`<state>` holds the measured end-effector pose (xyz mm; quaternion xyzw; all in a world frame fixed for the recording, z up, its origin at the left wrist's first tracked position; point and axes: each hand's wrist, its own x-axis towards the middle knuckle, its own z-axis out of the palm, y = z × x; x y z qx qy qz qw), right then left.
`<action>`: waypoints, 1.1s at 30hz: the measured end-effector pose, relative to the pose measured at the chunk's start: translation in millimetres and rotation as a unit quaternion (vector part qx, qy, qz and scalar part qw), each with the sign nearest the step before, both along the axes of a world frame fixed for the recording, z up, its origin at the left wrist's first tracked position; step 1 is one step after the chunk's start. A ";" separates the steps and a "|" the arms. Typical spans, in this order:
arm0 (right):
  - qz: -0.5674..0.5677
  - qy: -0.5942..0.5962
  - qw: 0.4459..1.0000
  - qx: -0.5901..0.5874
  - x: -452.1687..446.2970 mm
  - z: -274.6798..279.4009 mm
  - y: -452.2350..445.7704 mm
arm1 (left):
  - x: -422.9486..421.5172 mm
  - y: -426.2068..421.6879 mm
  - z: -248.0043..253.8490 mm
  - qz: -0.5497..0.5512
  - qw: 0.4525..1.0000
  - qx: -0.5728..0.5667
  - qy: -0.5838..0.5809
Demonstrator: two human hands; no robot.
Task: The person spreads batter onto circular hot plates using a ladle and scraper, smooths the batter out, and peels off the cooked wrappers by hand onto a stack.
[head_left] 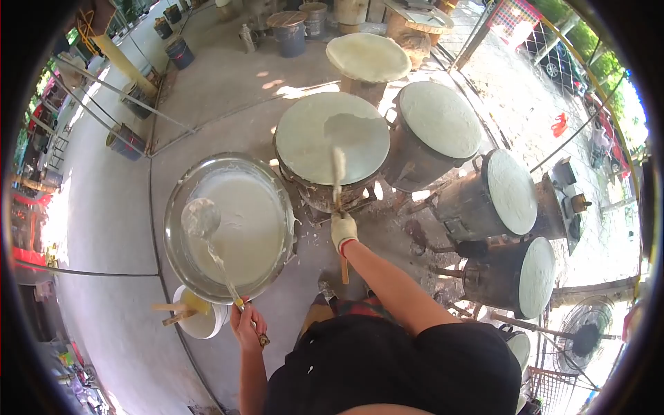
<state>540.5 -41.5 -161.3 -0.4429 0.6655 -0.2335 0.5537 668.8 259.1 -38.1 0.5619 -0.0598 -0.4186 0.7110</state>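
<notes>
Left hand: bare, grip wrapped around the handle of a long metal ladle with a round bowl, coated in white batter. Ladle long axis slants: handle end near the person, bowl pointing forward and to the left. Bowl is above or in the white liquid batter inside a wide round stainless-steel basin; contact with the batter can't be told.

Right hand: cream knit glove, red cuff. Grip curled firmly around a slim batter-smeared spreading tool with a wooden handle. Tool long axis runs nearly straight away from the person: handle butt sticks out behind the fist, pale head points forward over a round flat griddle with a thin pale layer. Head overlaps the lower part of a darker, irregular patch on the griddle's right half; touching or just above, can't tell.

Griddle stands just beyond and right of the basin. White plastic bucket with wooden handles poking out stands just beside the basin, near the left hand. Dark metal drums with pale round tops curve along the right.
</notes>
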 end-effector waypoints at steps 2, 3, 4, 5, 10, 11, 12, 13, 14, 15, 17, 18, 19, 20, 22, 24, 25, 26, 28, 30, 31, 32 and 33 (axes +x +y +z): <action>-0.075 -0.057 0.995 0.031 2.9 10.6 -5.9 | -2.2 4.1 -0.9 -0.002 1.000 -0.005 0.014; -0.113 -0.085 0.989 0.048 0.4 12.8 -5.6 | -5.6 4.6 0.1 0.001 1.000 -0.003 0.019; -0.049 -0.053 0.997 0.008 -5.3 10.6 -3.7 | -9.1 4.6 1.2 0.005 1.000 0.000 0.023; 0.015 -0.022 0.999 -0.032 -11.6 2.4 -0.9 | -11.9 3.0 2.1 0.003 0.999 -0.011 0.034; 0.053 0.026 0.997 -0.050 -82.0 -67.0 -38.1 | -31.3 -18.5 3.5 -0.042 0.994 -0.076 0.067; 0.079 0.062 0.994 -0.049 -89.1 -36.7 -53.1 | -38.3 -26.7 4.5 -0.040 0.995 -0.071 0.057; 0.101 0.051 0.993 -0.033 -100.9 -39.9 -55.6 | -45.8 -35.4 6.5 -0.039 0.996 -0.062 0.047; 0.124 0.040 0.991 -0.018 -113.2 -44.4 -56.4 | -54.1 -43.7 7.8 -0.038 0.997 -0.054 0.037; 0.146 0.027 0.989 -0.005 -125.0 -48.7 -58.1 | -62.3 -52.5 7.9 -0.037 0.997 -0.053 0.040; 0.168 0.014 0.986 0.007 -137.0 -52.4 -61.7 | -70.5 -62.9 6.7 -0.035 0.997 -0.053 0.043; 0.215 -0.011 0.976 0.033 -163.0 -58.1 -73.2 | -90.4 -85.2 7.4 -0.029 0.996 -0.054 0.058; 0.240 -0.025 0.970 0.045 -175.3 -58.5 -86.4 | -101.7 -99.0 8.4 -0.026 0.996 -0.057 0.070; 0.188 -0.025 0.980 0.051 -192.6 -31.1 -103.6 | -112.7 -111.5 9.4 -0.020 0.995 -0.058 0.082; 0.187 0.002 0.979 0.076 -201.4 -10.4 -127.9 | -122.8 -122.3 10.3 -0.025 0.994 -0.064 0.090; 0.255 0.110 0.956 -0.099 -212.6 -6.9 -173.0 | -143.5 -150.7 10.6 -0.034 0.990 -0.081 0.106; 0.317 0.070 0.944 -0.065 -227.0 6.4 -189.6 | -162.8 -175.2 9.2 -0.035 0.989 -0.087 0.118; 0.364 0.070 0.927 -0.063 -238.5 13.3 -189.9 | -169.6 -186.3 10.9 -0.037 0.988 -0.090 0.124; 0.411 0.071 0.907 -0.065 -249.3 16.2 -193.5 | -178.2 -195.0 13.4 -0.041 0.984 -0.106 0.138; 0.394 0.110 0.907 -0.097 -253.3 8.1 -227.3 | -195.7 -217.2 16.5 -0.050 0.974 -0.145 0.165; 0.356 0.139 0.912 -0.150 -241.0 9.9 -265.9 | -210.2 -232.6 22.6 -0.051 0.972 -0.144 0.178; 0.351 0.185 0.908 -0.138 -226.4 -2.5 -285.3 | -217.1 -239.4 24.6 -0.051 0.971 -0.144 0.185; 0.320 0.131 0.928 -0.139 -218.2 -10.9 -290.6 | -221.0 -244.8 25.6 -0.052 0.973 -0.138 0.178; 0.396 0.122 0.897 -0.153 -219.6 -22.8 -287.3 | -222.2 -249.5 27.2 -0.056 0.975 -0.133 0.170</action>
